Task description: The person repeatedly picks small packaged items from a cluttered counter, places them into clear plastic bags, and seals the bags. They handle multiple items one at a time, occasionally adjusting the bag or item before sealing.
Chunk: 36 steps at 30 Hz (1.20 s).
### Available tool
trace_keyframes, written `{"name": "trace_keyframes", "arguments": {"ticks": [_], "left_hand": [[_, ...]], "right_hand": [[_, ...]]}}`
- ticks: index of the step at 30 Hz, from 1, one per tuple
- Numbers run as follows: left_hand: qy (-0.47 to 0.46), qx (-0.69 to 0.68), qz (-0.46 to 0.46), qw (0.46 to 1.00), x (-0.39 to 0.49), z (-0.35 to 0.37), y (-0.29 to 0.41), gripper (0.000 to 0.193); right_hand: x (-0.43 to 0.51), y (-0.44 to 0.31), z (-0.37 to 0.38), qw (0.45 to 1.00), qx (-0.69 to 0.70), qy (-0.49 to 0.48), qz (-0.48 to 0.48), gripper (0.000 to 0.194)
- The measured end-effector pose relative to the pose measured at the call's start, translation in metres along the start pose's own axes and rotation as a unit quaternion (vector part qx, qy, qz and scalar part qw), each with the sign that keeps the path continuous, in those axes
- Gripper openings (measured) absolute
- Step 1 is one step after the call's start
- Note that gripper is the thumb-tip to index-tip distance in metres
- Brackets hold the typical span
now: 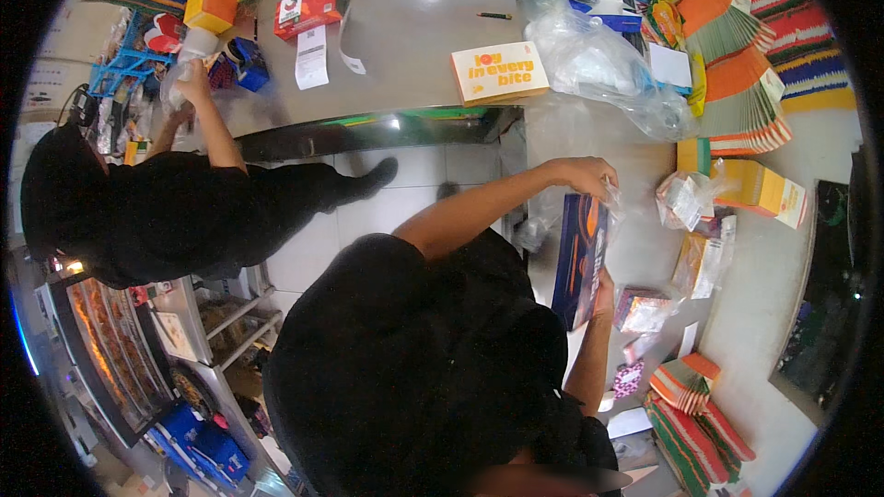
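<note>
A dark blue box [580, 259] with orange loops and white lettering stands tilted between my two hands, above the right-hand counter. My left hand [583, 174] is at its upper end, fingers pinching a piece of clear plastic [614, 204] against or beside the box corner. Along the lower right side of the box, my right hand [604, 295] holds it; the box hides part of those fingers. Just right of the box lies a plastic-wrapped patterned pack [644, 309]. A wrapped bundle [687, 200] sits farther right, near a yellow carton stack [753, 186].
Beyond my left arm are a white-and-yellow box [498, 72] and a large clear plastic bag [587, 48]. Stacked orange-edged cartons [739, 96] line the wall. At left, a person in black [159, 210] handles plastic near a tape dispenser [245, 63]. A food display [114, 352] stands lower left.
</note>
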<state>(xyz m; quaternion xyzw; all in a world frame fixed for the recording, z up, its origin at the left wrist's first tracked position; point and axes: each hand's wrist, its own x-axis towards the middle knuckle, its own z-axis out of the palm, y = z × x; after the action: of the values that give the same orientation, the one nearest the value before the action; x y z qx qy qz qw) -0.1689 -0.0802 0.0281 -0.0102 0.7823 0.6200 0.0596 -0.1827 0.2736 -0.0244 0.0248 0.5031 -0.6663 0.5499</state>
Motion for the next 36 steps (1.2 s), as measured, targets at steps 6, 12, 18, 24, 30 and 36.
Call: {"name": "trace_keyframes", "arguments": {"ticks": [6,12,18,24,30,36], "left_hand": [[0.107,0.062,0.109,0.986,-0.051,-0.034,0.023,0.031],[0.108,0.224,0.138,0.959,-0.096,0.011,0.056,0.024],[0.133,0.271,0.210,0.930,-0.126,0.009,0.047,0.017],[0.243,0.282,0.072,0.925,-0.177,-0.080,-0.023,0.027],[0.739,0.155,-0.403,0.518,-0.246,-0.248,-0.148,0.099],[0.613,0.212,-0.398,0.649,-0.261,-0.292,-0.178,0.107]], "right_hand": [[0.014,-0.026,0.058,0.999,-0.013,0.007,-0.052,0.052],[0.049,-0.019,0.061,0.990,0.077,0.118,-0.023,0.040],[0.084,0.002,0.071,0.975,0.176,0.075,-0.109,0.044],[0.121,0.027,0.070,0.912,0.303,0.149,-0.232,0.051],[0.110,0.005,0.071,0.896,0.294,0.146,-0.299,0.055],[0.097,-0.023,0.068,0.886,0.274,0.182,-0.328,0.065]]}}
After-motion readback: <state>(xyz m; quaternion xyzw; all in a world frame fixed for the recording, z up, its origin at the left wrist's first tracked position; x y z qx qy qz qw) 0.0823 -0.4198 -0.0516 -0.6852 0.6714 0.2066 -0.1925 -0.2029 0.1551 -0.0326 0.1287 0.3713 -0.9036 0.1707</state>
